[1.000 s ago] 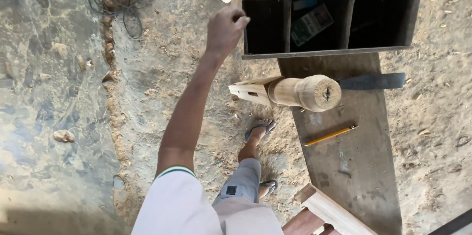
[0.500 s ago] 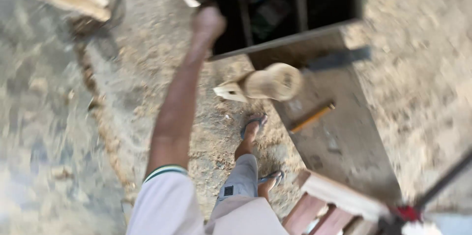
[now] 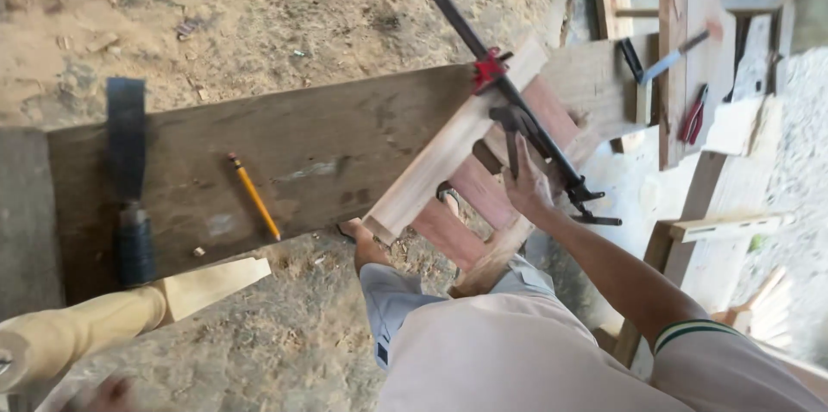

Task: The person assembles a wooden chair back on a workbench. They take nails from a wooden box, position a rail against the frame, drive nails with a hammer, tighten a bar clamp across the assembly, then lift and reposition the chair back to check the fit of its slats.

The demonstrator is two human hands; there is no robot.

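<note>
We see a long dark wooden plank [image 3: 310,153] lying left of our right hand [image 3: 526,183]. Under that hand sits a reddish wooden frame of slats [image 3: 470,196]. A long black bar clamp with a red jaw [image 3: 509,97] crosses the frame. Our right hand is curled round its dark handle [image 3: 513,132]. A yellow pencil [image 3: 254,196] lies far left. Our left hand [image 3: 108,395] is a blur; we cannot tell its grip.

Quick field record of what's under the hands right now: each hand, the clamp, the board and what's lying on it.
right hand: on the wooden frame, at the bar clamp
left hand: blurred at bottom edge, near the turned leg; grip unclear
clamp: red-jawed black bar, lying across the frame
board: dark plank on sandy ground
on board: yellow pencil, chisel
</note>
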